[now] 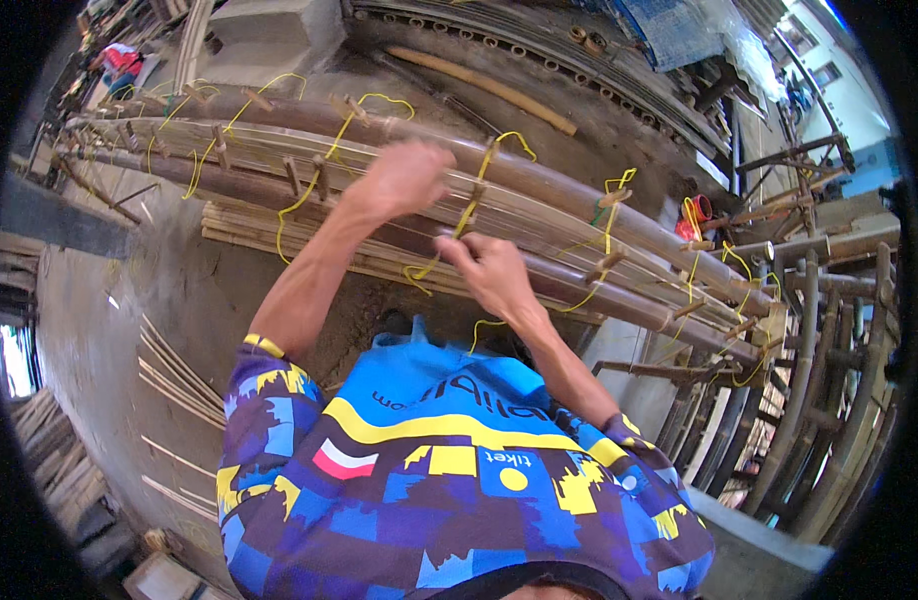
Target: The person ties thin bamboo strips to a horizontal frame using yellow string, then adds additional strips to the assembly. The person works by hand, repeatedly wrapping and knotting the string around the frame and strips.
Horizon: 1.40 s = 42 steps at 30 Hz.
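Two long bamboo poles lie side by side across my front, the far pole (569, 205) and the near pole (579, 285). Thin bamboo strips (549, 220) run between them. Yellow cord (476, 192) loops around both poles by a short wooden peg, its loose end hanging on my side. My right hand (494, 275) is at the near pole, thumb and fingers pinched on that cord. Over the strips to its left hovers my left hand (407, 180), curled but smeared by motion, so its grip is unclear.
More cord loops and wooden pegs (222, 147) line the poles. Under the near pole lies a stack of bamboo strips (279, 238). At right stands a bamboo rack (799, 370). A bamboo length (489, 88) lies beyond, and loose strips (179, 375) rest on the floor at left.
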### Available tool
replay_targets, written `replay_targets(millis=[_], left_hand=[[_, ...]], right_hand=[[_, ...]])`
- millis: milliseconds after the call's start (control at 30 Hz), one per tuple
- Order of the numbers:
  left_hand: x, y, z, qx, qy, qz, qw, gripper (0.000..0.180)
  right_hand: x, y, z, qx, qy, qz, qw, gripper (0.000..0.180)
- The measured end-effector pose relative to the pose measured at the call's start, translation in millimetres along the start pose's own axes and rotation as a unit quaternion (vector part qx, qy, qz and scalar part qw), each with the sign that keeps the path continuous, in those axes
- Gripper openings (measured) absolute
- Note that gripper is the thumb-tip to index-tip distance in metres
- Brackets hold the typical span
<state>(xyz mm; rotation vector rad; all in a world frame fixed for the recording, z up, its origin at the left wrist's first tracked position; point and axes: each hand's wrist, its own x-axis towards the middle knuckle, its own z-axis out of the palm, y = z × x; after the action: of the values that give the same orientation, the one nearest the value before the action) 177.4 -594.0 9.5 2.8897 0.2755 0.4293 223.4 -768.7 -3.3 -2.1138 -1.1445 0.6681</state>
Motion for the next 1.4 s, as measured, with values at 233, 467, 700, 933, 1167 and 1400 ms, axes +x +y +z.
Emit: replay_targets(millis=[233,467,700,933,1167,1400], left_hand=[[8,-20,50,-0.085,-0.095,0.095,0.987,0.009],[4,-23,50,-0.097,-0.023,0.144,0.985,0.010],[16,-28,50,-0.116,-0.133,0.133,0.975,0.016],[105,-34,45,-0.462,-0.248,-0.125,0.842,0.031],[117,7,20,-0.190,-0.046,0.187,0.963,0.022],[107,-26,57,-0.236,-0.016,0.067,0.969,0.016]], right_hand=[[10,-17,-1,0.080,0.347,-0.091,0.930,0.029],[52,-49,-71,0.533,0.081,-0.080,0.838,0.033],[1,-50,41,-0.192,0.025,-0.082,0.978,0.031],[-8,8,54,-0.023,0.094,-0.186,0.978,0.026],[-16,22,76,-0.033,0.127,-0.296,0.946,0.014],[-26,13,96,-0.004,0.133,-0.314,0.940,0.030]])
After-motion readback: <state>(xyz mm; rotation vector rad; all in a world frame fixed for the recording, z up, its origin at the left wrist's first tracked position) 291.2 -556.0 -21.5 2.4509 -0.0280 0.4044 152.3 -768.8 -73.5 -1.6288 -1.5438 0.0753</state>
